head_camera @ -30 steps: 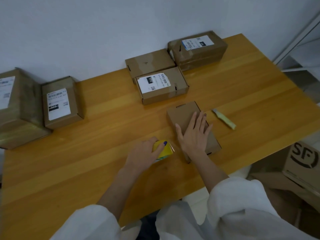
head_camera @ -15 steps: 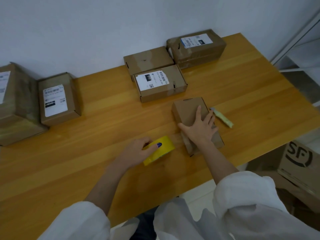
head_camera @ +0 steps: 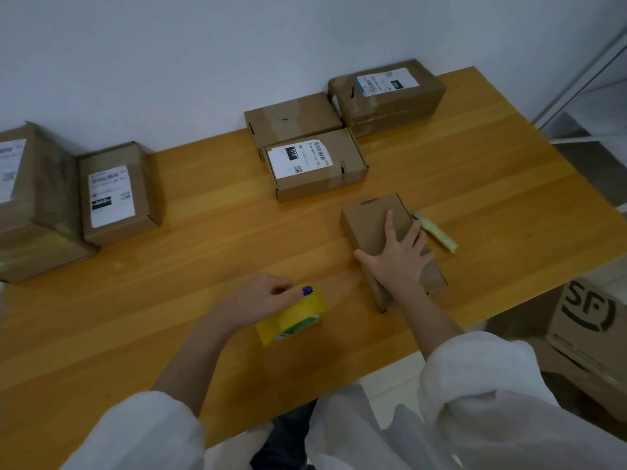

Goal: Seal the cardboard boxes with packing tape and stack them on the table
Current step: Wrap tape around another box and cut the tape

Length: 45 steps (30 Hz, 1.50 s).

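On the near middle of a yellowish wooden table (head_camera: 475, 171), the left hand (head_camera: 261, 300) curls over a yellow roll of packing tape (head_camera: 295, 318), gripping it. Since half a second ago the roll has drawn left and nearer, away from the small plain brown cardboard box (head_camera: 369, 218). The right hand (head_camera: 397, 261) stays flat on that box, fingers spread, holding nothing. Just right of the box lies a pale yellow-green utility knife (head_camera: 439, 234)

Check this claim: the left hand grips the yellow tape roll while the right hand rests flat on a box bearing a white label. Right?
Wrong on the label: the head view shows the box under the right hand is plain brown. The left hand does grip the yellow tape roll.
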Motion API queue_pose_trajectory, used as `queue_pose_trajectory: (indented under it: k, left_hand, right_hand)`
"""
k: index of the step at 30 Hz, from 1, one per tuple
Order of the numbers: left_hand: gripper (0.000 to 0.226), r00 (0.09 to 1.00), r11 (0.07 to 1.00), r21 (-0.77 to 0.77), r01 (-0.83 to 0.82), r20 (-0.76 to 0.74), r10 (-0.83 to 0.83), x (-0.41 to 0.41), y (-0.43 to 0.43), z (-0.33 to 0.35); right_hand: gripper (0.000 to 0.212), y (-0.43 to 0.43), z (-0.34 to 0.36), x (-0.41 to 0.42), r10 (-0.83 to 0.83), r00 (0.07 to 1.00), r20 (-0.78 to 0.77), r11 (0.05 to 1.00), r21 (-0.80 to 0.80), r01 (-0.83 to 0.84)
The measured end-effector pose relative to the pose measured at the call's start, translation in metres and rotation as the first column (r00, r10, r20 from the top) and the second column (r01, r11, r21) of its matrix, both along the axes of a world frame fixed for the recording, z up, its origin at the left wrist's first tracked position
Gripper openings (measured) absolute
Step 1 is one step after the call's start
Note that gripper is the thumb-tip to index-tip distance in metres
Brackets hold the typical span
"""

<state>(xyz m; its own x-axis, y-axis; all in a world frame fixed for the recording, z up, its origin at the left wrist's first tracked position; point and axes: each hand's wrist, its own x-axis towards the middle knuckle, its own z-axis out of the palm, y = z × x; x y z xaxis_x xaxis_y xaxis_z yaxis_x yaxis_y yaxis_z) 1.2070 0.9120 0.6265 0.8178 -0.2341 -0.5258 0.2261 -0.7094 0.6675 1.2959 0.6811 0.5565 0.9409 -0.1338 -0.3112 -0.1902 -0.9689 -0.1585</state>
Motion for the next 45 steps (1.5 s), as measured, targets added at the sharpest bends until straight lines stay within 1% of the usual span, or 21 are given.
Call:
queue_pose_trajectory:
  k: [2, 4, 5, 6, 7, 8, 9, 10, 11, 12, 15, 16, 18, 20, 21, 26, 31, 34, 37, 39, 45]
  left_hand:
    - [0.036, 0.979, 0.964, -0.216, -0.157, -0.162, 0.123, -0.005, 0.002, 0.006]
    - [0.024, 0.951, 0.927, -0.254, -0.276, -0.215, 0.224, -0.007, 0.005, 0.009]
    - [0.030, 0.952, 0.925, -0.260, -0.275, -0.210, 0.224, -0.007, 0.009, 0.007]
    - [0.046, 0.959, 0.942, -0.230, -0.246, -0.199, 0.202, -0.006, 0.014, 0.008]
    - [0.067, 0.978, 0.978, -0.137, -0.157, -0.156, 0.135, -0.006, 0.021, 0.006]
    - [0.080, 0.993, 0.999, 0.024, -0.039, -0.108, 0.042, -0.007, 0.027, 0.005]
    - [0.083, 0.996, 0.975, 0.208, 0.075, -0.073, -0.061, -0.007, 0.033, 0.002]
    - [0.079, 0.988, 0.910, 0.385, 0.153, -0.056, -0.142, -0.007, 0.037, 0.000]
    - [0.076, 0.985, 0.871, 0.461, 0.172, -0.054, -0.166, -0.008, 0.041, -0.002]
    - [0.076, 0.987, 0.877, 0.453, 0.162, -0.060, -0.151, -0.010, 0.045, -0.005]
    - [0.078, 0.997, 0.979, 0.203, -0.005, -0.074, 0.020, -0.012, 0.056, -0.002]
    - [0.078, 0.993, 0.982, 0.183, -0.048, -0.093, 0.066, -0.013, 0.059, 0.000]
    - [0.079, 0.993, 0.948, 0.317, -0.031, -0.096, 0.065, -0.016, 0.061, 0.000]
    - [0.073, 0.999, 0.823, 0.568, 0.013, -0.044, 0.014, -0.017, 0.058, -0.003]
    - [0.071, 1.000, 0.786, 0.618, -0.001, -0.019, 0.016, -0.017, 0.058, -0.005]
    - [0.079, 0.995, 0.851, 0.517, -0.091, 0.015, 0.098, -0.024, 0.062, -0.012]
    - [0.060, 0.989, 0.877, 0.458, -0.143, 0.090, 0.115, -0.023, 0.055, -0.014]
    - [0.056, 0.991, 0.883, 0.453, -0.127, 0.089, 0.097, -0.022, 0.054, -0.013]
    - [0.049, 0.994, 0.889, 0.447, -0.103, 0.089, 0.070, -0.020, 0.054, -0.011]
    - [0.050, 0.992, 0.894, 0.436, -0.104, 0.108, 0.063, -0.017, 0.053, -0.011]
    - [0.052, 0.991, 0.917, 0.394, -0.068, 0.133, 0.016, -0.011, 0.042, -0.012]
  right_hand:
    - [0.101, 0.000, -0.001, -0.001, 0.005, 1.000, 0.013, 1.000, 0.006, -0.005]
    - [0.101, 0.000, -0.003, -0.002, 0.004, 0.999, 0.032, 1.000, 0.008, -0.005]
    - [0.101, -0.001, -0.004, -0.003, 0.005, 0.999, 0.040, 1.000, 0.006, -0.005]
    - [0.101, -0.003, -0.005, -0.002, 0.009, 0.999, 0.043, 1.000, 0.004, -0.009]
    - [0.101, -0.003, -0.005, -0.002, 0.013, 0.999, 0.043, 1.000, 0.001, -0.013]
    - [0.101, -0.004, -0.005, -0.002, 0.014, 0.999, 0.042, 1.000, 0.000, -0.014]
    - [0.101, -0.003, -0.005, -0.001, 0.012, 0.999, 0.044, 1.000, 0.001, -0.012]
    - [0.101, -0.001, -0.005, -0.002, 0.009, 0.999, 0.044, 1.000, 0.001, -0.009]
    - [0.101, 0.000, -0.005, -0.002, 0.008, 0.999, 0.041, 1.000, 0.000, -0.008]
    - [0.101, 0.001, -0.005, -0.002, 0.006, 0.999, 0.036, 1.000, 0.000, -0.006]
    - [0.101, -0.001, -0.005, -0.003, 0.010, 1.000, 0.021, 1.000, 0.002, -0.010]
    - [0.101, -0.001, -0.005, -0.002, 0.013, 1.000, 0.020, 1.000, 0.005, -0.013]
    - [0.101, 0.000, -0.004, -0.001, 0.017, 1.000, 0.016, 1.000, 0.011, -0.017]
    - [0.101, 0.001, -0.002, -0.002, 0.015, 1.000, 0.005, 1.000, 0.015, -0.015]
    - [0.101, 0.001, -0.002, -0.002, 0.011, 1.000, -0.002, 1.000, 0.018, -0.011]
    - [0.103, -0.002, 0.010, 0.007, -0.031, 0.998, -0.054, 0.988, 0.147, 0.038]
    - [0.100, -0.020, 0.026, 0.016, -0.013, 0.985, -0.170, 0.942, 0.329, 0.069]
    - [0.105, -0.027, 0.025, 0.019, -0.017, 0.980, -0.196, 0.882, 0.459, 0.107]
    - [0.113, -0.032, 0.029, 0.017, 0.013, 0.962, -0.272, 0.725, 0.665, 0.178]
    - [0.119, -0.034, 0.030, 0.014, 0.058, 0.946, -0.318, 0.651, 0.731, 0.205]
    - [0.106, -0.046, 0.030, 0.011, 0.074, 0.938, -0.338, 0.617, 0.755, 0.223]
